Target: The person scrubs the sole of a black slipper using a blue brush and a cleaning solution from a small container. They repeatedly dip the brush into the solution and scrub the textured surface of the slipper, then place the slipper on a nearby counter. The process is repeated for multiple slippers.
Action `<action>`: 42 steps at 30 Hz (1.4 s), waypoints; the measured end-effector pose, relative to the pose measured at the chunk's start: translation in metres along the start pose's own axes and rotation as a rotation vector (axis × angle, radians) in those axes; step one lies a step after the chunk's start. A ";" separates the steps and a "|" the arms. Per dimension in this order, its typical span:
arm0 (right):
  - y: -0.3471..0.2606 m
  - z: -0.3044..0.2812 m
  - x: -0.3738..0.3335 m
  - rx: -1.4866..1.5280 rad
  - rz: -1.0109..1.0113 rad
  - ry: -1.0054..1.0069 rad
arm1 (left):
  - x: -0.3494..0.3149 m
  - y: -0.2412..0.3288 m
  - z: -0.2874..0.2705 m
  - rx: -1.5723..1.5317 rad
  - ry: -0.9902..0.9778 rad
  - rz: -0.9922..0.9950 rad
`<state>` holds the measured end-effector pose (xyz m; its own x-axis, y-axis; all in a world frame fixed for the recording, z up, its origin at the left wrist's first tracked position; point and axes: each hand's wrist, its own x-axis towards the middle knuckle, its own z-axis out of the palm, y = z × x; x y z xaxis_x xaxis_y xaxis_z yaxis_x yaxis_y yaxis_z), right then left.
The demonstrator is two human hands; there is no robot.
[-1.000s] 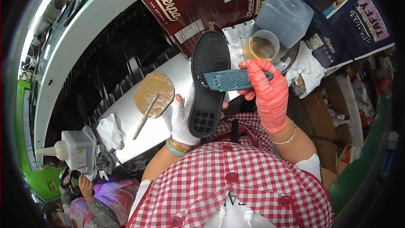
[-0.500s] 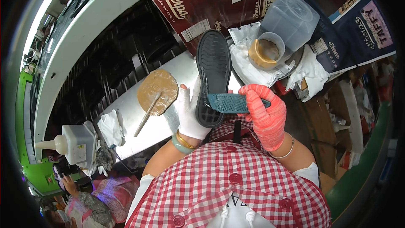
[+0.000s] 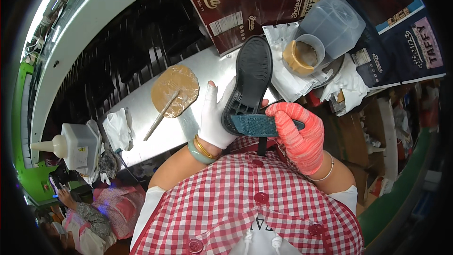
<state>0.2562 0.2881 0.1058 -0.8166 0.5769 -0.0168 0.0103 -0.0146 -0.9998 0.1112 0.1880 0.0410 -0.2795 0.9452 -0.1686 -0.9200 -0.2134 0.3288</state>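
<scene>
A black shoe sole [image 3: 255,66], its hollow inner side facing up, stands lengthwise away from me with the gridded heel nearest. My left hand [image 3: 214,118], in a white glove with bare fingertips, holds the sole from its left side; the thumb points up and most fingers are hidden behind it. My right hand [image 3: 301,137], in a pink-red knitted glove, is closed on the end of a flat teal brush [image 3: 255,125]. The brush lies across the heel, covering part of it. Whether its underside touches the sole cannot be seen.
On the metal bench lie a tan film-covered disc [image 3: 181,78] with a stick [image 3: 158,122] and a white cloth [image 3: 117,130]. A spouted bottle [image 3: 75,148] stands left. Back right are a glue-crusted cup [image 3: 295,61], a clear container [image 3: 335,23] and cartons [image 3: 240,0]. Another person [image 3: 101,217] sits lower left.
The brush has moved down from the sole's lower middle to the heel. In the picture the sole has shifted right and tilted slightly clockwise; the view itself has also shifted.
</scene>
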 end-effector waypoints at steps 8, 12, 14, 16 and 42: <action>-0.034 -0.010 0.028 -0.071 0.290 -0.258 | -0.008 0.009 0.005 0.042 0.047 -0.243; -0.048 -0.005 0.046 -0.105 0.399 -0.384 | -0.010 0.011 0.000 0.186 0.054 -0.364; -0.050 -0.004 0.054 -0.153 0.449 -0.462 | -0.009 0.012 -0.008 0.237 0.007 -0.420; -0.044 -0.003 0.059 -0.300 0.191 -0.591 | -0.009 0.016 -0.010 0.273 -0.053 -0.494; -0.012 -0.057 0.053 -0.196 0.339 -0.458 | -0.005 0.047 -0.034 0.358 -0.097 -0.641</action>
<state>0.2454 0.3656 0.1169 -0.9143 0.1549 -0.3742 0.3842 0.0392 -0.9224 0.0600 0.1648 0.0262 0.3236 0.8785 -0.3514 -0.7442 0.4657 0.4790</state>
